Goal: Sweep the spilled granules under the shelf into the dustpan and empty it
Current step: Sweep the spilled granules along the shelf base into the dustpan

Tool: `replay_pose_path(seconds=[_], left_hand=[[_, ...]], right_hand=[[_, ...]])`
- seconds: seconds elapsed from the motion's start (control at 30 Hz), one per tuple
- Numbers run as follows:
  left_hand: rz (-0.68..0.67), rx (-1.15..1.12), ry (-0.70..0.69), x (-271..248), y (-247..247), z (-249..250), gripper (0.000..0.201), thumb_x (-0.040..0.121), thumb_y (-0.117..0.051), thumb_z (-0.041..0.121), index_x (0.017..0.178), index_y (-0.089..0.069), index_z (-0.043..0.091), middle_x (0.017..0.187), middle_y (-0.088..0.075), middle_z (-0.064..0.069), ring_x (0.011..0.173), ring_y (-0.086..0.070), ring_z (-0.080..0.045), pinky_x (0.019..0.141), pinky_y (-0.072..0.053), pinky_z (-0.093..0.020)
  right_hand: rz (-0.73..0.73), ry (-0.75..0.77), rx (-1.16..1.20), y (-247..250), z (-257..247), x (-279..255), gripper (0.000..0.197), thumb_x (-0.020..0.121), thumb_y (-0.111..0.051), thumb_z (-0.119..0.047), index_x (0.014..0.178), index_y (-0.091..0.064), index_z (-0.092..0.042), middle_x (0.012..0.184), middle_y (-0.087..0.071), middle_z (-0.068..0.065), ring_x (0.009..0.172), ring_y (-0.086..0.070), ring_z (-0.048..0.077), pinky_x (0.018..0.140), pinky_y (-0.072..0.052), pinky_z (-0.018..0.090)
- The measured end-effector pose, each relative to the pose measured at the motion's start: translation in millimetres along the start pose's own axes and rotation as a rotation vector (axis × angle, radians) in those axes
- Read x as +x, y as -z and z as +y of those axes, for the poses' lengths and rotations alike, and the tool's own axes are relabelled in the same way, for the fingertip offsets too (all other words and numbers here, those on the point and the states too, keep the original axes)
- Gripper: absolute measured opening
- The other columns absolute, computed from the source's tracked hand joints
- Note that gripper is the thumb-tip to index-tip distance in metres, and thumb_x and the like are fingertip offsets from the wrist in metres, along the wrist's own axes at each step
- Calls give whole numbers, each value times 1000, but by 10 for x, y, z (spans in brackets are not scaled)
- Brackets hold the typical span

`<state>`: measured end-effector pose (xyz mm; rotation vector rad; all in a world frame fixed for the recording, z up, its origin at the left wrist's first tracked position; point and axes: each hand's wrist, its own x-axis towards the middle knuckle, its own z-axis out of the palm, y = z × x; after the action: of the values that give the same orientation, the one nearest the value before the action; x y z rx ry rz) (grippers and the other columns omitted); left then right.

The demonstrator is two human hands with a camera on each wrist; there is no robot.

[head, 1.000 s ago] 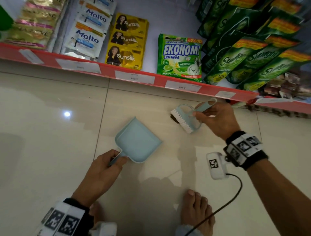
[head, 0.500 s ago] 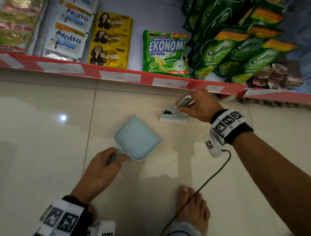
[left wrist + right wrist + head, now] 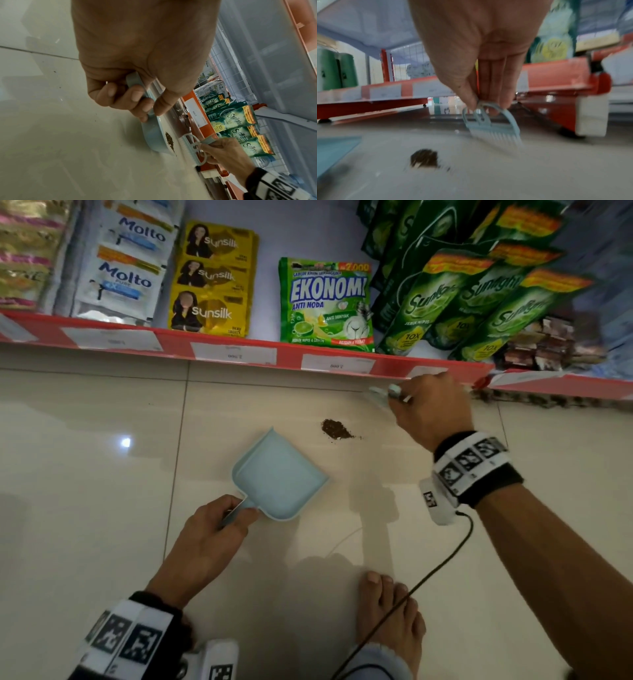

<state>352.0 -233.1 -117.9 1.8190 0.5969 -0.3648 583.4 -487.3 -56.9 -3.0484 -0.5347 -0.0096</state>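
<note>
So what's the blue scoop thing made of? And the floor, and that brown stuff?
The dustpan looks like smooth moulded plastic: one even pale blue, thin raised rim, dull sheen. The floor seems glazed ceramic tile: cream, glossy enough to mirror a light, with thin grout lines. The granules are a dry, loose brown heap with stray specks beside it; what they are cannot be told.

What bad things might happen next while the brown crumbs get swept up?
The granule pile lies on the floor apart from the dustpan, so a hard stroke of the brush might scatter it. More granules lie under the shelf edge and might be missed. The cable crosses the bare foot and might snag.
</note>
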Motion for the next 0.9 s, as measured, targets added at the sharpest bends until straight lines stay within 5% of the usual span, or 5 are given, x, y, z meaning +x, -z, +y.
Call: replay_pose_path(seconds=[0.27,0.43,0.67,0.9], left_hand=[[15,7,31,19,5,7,31,90,-61,37,80,-60,8,57,-53,5,52,-45,-8,58,-38,-33],[32,21,49,50,-1,2,31,89,-61,38,79,-60,8,57,-53,5,54,-46,-11,58,-37,-32],[-11,101,28,124,-166,189,38,90,-58,38,77,-57,3,61,-54,0,56,-48,-12,57,-38,-29],[-55,173,-1,187,-297,388,41,91,-61,31,59,-45,12,54,-48,2,52,-44,-14,56,-35,-29]], right_hand=[[-237,379,257,-264,-274,-234,33,80,-67,-7,112,-74,-9,117,-71,10,102,-67,32,87,-55,44],[-222,506,246,-165,53,-322,25,85,-70,-8,109,-75,-12,114,-73,5,100,-70,28,84,-57,42],[85,156,272,-118,151,-455,20,92,-61,-28,108,-71,-31,101,-69,-9,84,-66,21,64,-56,39],[-29,82,21,-119,-79,-490,20,94,-52,-31,99,-69,-23,88,-62,-1,69,-61,28,57,-37,27]])
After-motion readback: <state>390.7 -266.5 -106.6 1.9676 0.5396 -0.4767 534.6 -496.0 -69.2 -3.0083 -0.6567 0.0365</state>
